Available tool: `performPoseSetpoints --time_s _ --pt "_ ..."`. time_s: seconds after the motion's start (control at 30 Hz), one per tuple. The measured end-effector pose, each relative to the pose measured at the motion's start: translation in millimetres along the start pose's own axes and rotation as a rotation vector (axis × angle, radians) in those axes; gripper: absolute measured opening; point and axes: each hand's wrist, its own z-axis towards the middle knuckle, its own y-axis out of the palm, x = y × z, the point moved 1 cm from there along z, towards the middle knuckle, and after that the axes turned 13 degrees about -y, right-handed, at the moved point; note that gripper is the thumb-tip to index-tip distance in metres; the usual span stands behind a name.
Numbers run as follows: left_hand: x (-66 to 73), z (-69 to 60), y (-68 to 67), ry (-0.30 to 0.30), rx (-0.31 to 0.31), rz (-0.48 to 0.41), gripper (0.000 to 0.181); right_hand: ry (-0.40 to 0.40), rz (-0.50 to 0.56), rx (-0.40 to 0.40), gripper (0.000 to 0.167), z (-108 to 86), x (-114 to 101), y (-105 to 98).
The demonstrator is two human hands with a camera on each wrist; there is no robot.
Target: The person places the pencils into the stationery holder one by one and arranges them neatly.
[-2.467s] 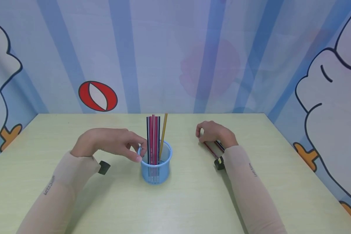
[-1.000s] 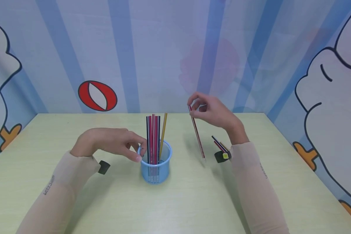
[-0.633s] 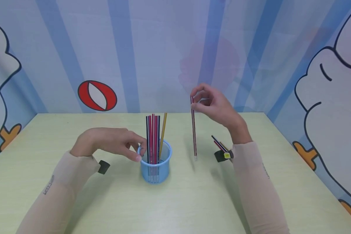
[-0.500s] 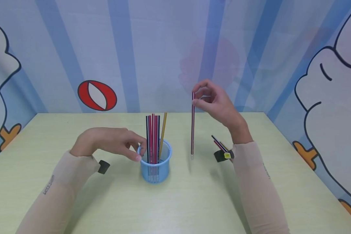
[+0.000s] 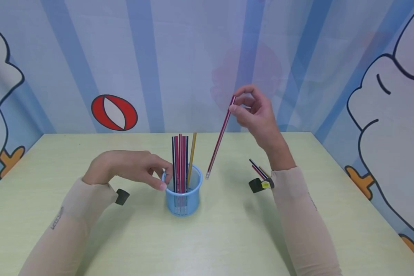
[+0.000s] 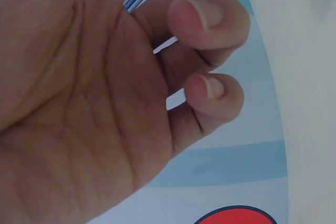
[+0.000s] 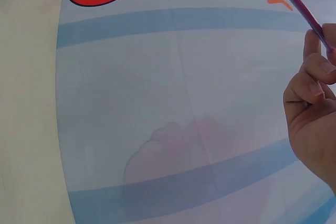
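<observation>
In the head view, a light blue pencil cup (image 5: 183, 205) stands on the table, holding several upright red and dark striped pencils (image 5: 179, 161) and a leaning yellow one (image 5: 192, 155). My left hand (image 5: 134, 168) grips its left rim, thumb outside and fingers over the edge. Up and to the right, my right hand (image 5: 260, 117) pinches the top end of a red striped pencil (image 5: 220, 137) between thumb and fingers. That pencil slants down to the left, its pale end close to the cup's right rim. The right wrist view catches part of the same pencil (image 7: 299, 5).
A few loose pencils (image 5: 257, 169) lie beyond the right wrist, partly hidden by the small black wrist camera (image 5: 257, 185) and sleeve. Another black camera (image 5: 122, 197) sits under the left wrist. Behind the pale table (image 5: 214, 245) hangs a blue striped printed backdrop (image 5: 193, 69).
My right hand has picked a red striped pencil off the table, raised it and swung its lower end left towards the cup. The left hand has stayed on the rim.
</observation>
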Motion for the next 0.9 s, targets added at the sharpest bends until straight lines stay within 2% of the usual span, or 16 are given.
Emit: performPoseSetpoints --time_s 0.13,0.3,0.57,0.9 --pt "0.0 0.3 -0.1 -0.002 0.001 -0.001 0.013 -0.005 0.017 0.015 0.022 0.2 3 4" --pt "0.4 -0.3 0.7 0.007 -0.001 0.002 0.012 0.027 -0.032 -0.022 0.022 -1.5 9 12" --pt "-0.5 0.7 0.7 0.015 -0.008 0.012 0.011 0.11 -0.151 -0.13 0.023 -5.1 17 28" --pt "-1.2 1.6 -0.6 0.021 -0.012 0.015 0.01 0.164 -0.221 -0.261 0.02 -9.1 29 43"
